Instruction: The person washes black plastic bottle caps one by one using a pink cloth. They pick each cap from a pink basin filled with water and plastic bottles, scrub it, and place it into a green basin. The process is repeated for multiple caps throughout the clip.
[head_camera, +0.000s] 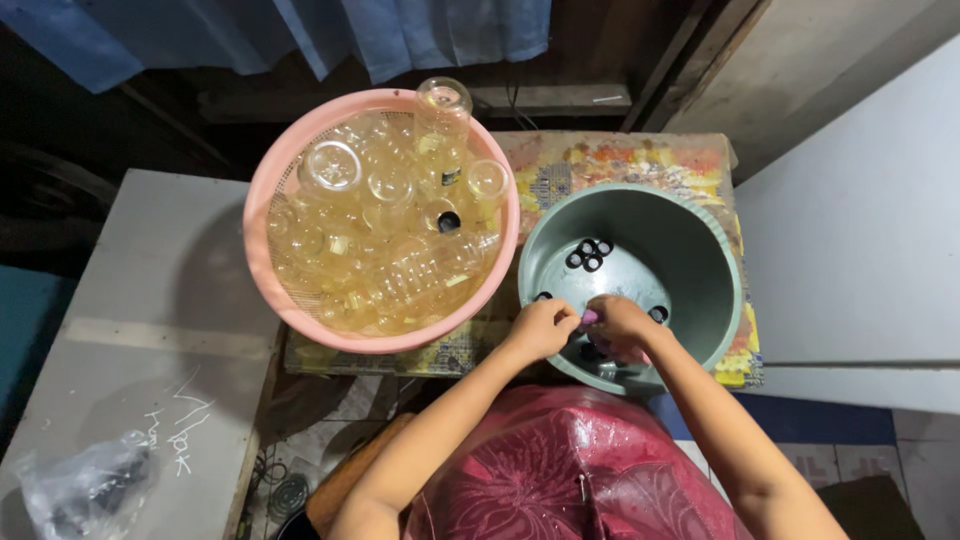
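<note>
A small purple piece (589, 317), too small to identify, sits pinched between the left hand (545, 328) and right hand (620, 322), both closed on it over the near rim of the green basin (700, 235), seemingly so it stays above the black rings (589, 254) on the basin floor. Just left stands a pink basket (262, 260) heaped with clear bottles (400, 240), on a patterned cloth (640, 160) covering the worktop (150, 290).
</note>
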